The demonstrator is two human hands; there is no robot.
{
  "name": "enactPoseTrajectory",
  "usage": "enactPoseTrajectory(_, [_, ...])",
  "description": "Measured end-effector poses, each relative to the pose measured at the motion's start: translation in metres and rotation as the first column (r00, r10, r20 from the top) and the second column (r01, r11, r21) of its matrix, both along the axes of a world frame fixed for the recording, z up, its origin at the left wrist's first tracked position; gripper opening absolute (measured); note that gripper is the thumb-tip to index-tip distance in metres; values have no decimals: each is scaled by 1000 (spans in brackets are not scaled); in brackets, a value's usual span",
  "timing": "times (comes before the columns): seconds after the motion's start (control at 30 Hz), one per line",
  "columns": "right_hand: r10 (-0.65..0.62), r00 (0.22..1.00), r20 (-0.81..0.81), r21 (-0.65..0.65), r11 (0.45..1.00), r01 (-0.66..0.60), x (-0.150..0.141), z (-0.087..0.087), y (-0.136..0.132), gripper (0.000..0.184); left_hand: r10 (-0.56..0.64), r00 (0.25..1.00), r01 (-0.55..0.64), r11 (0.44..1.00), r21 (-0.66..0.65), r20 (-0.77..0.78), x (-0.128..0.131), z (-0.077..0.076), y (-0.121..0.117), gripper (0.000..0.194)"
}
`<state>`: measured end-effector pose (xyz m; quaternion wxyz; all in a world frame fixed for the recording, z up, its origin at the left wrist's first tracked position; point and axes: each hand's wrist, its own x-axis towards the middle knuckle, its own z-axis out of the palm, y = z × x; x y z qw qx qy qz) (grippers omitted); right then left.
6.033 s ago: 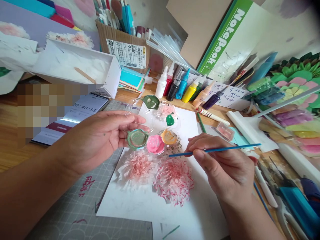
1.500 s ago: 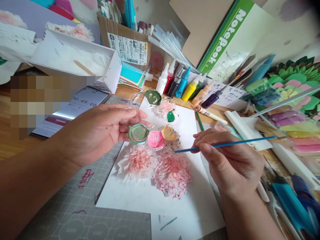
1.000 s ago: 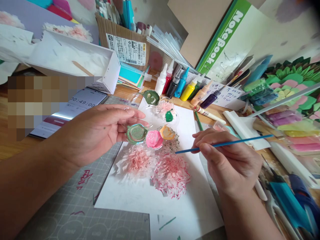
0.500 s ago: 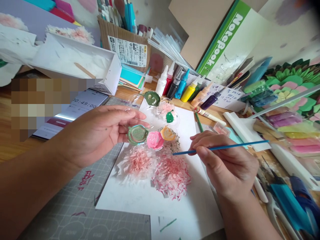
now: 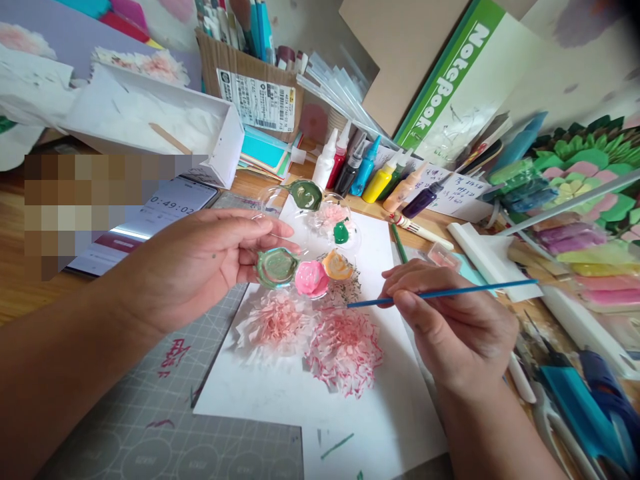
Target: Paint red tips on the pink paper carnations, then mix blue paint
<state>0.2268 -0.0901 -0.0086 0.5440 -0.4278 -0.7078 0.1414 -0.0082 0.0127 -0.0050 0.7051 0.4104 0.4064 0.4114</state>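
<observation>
Right hand (image 5: 450, 320), right of centre: the grip is closed, thumb pressed to fingers, with the blue brush (image 5: 465, 291) caught in between! The brush lies nearly level, rear end slightly raised toward the right. Half a second ago it sat much the same; against six seconds ago, its blue front end has edged a touch up and right. The very tip is hard to make out, so I can't tell whether it touches anything.

Across to the left hand (image 5: 215, 257), and that grip is pinched too, thumb and fingers on the edge of the clear palette (image 5: 300, 235), held mid-frame just as before. Pink paint (image 5: 312, 279) and orange paint (image 5: 339, 264) sit in neighbouring wells, with greens around them.

Just below, two flowers lie side by side on the white paper (image 5: 250, 393): the pale flower (image 5: 277, 323) on the left, the red-edged flower (image 5: 344, 353) on the right, both where they were. Under the paper, the grey mat (image 5: 150, 400).

Farther out, the phone (image 5: 125, 230) at left has ticked from 48:55 to 49:02! Bottles (image 5: 379, 185) line the bench (image 5: 20, 293) beyond the palette, and the notebook (image 5: 445, 87) leans at upper right.
</observation>
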Motion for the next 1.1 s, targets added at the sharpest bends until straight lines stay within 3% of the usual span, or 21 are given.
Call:
enactPoseTrajectory(0.33, [-35, 998, -49, 26, 999, 36, 4, 2, 1, 17, 16, 1000, -16, 1000, -17, -17, 0, 0, -1, 14])
enactPoseTrajectory(0.8, [-45, 999, 5, 3, 999, 45, 5, 1, 1, 15, 40, 998, -41, 999, -20, -57, 0, 1, -1, 19])
enactPoseTrajectory(0.9, [-55, 994, -92, 100, 993, 64, 7, 3, 5, 15, 37, 997, -39, 999, -28, -61, -1, 1, -1, 22])
enactPoseTrajectory(1.0, [-132, 945, -299, 251, 945, 211, 12, 12, 9, 14, 57, 997, -59, 997, -39, -48, -1, 4, -1, 24])
enactPoseTrajectory(1.1, [-217, 845, -489, 225, 905, 362, 17, 23, 11, 16, 72, 997, -74, 995, -70, -36, -1, 7, -3, 25])
